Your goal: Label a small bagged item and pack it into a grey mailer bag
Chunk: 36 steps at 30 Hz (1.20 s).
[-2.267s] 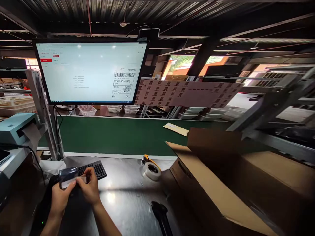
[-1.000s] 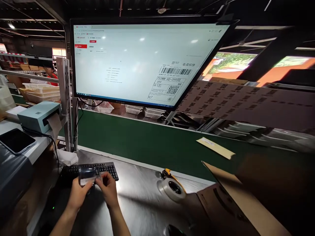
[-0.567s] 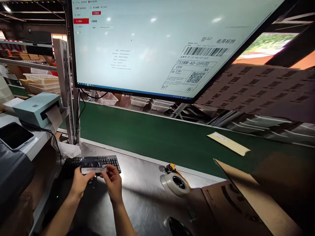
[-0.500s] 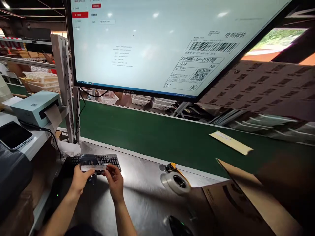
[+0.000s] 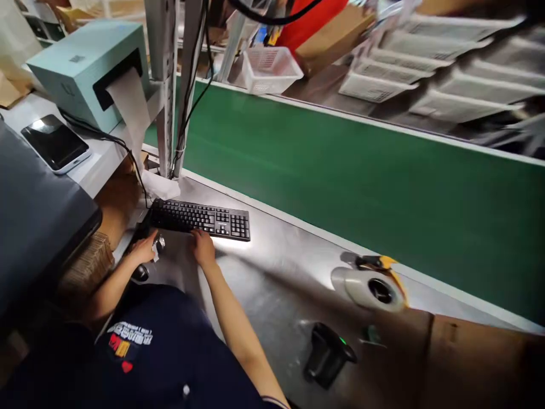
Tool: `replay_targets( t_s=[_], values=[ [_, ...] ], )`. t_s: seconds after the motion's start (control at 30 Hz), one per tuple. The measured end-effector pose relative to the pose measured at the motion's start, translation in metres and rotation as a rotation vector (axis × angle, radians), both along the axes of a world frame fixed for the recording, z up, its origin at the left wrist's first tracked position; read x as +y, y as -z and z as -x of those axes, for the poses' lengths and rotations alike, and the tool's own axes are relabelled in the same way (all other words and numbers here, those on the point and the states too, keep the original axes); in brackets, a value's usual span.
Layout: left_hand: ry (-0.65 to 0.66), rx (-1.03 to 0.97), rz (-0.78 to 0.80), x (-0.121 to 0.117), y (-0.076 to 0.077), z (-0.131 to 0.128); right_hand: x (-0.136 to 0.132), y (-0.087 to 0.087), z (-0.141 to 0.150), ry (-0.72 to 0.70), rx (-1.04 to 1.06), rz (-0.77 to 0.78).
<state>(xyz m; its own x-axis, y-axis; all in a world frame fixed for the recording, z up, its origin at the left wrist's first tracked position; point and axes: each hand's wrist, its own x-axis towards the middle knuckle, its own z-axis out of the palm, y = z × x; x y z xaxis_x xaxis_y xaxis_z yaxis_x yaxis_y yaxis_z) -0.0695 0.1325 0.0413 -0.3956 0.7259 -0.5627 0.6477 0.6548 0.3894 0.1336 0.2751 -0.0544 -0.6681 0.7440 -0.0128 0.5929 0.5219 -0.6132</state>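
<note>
My left hand (image 5: 143,251) rests on the steel table (image 5: 264,278) just left of the black keyboard (image 5: 200,217), its fingers closed round a small shiny clear packet (image 5: 159,245). My right hand (image 5: 202,245) lies on the table at the keyboard's front edge. Its fingers stretch toward the keys and nothing shows in them. The two hands are apart, a short gap between them. A small dark object (image 5: 139,273) sits below my left hand.
A pale green label printer (image 5: 85,68) with paper hanging out and a phone (image 5: 55,142) stand at the left. A green conveyor belt (image 5: 340,170) runs behind the table. A tape roll (image 5: 374,289), a black scanner (image 5: 326,352) and a cardboard box (image 5: 468,363) are at the right.
The view has tipped down and the monitor is out of sight. Both hands dropped to the table by the keyboard. My right hand has let go of the packet; my left hand keeps it.
</note>
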Motion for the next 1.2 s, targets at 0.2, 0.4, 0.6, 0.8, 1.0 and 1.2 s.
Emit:
replay_targets(
  t_s=[0.2, 0.4, 0.6, 0.8, 1.0, 1.2],
  values=[
    [0.077, 0.117, 0.152, 0.020, 0.031, 0.002, -0.008, -0.006, 0.044, -0.280, -0.089, -0.116],
    [0.089, 0.122, 0.174, 0.043, 0.043, 0.020, -0.010, -0.004, 0.060, -0.299, -0.123, -0.092],
    [0.092, 0.087, 0.189, 0.049, 0.054, 0.027, -0.005, -0.003, 0.066, -0.315, -0.134, -0.074],
    [0.078, 0.060, 0.197, 0.053, 0.056, 0.025, 0.002, -0.009, 0.098, -0.374, -0.151, -0.061],
    [0.073, 0.051, 0.198, 0.052, 0.054, 0.026, 0.013, -0.012, 0.126, -0.413, -0.201, -0.026],
    [0.097, 0.039, 0.212, 0.054, 0.054, 0.028, 0.006, -0.007, 0.099, -0.264, -0.044, -0.001]
  ],
)
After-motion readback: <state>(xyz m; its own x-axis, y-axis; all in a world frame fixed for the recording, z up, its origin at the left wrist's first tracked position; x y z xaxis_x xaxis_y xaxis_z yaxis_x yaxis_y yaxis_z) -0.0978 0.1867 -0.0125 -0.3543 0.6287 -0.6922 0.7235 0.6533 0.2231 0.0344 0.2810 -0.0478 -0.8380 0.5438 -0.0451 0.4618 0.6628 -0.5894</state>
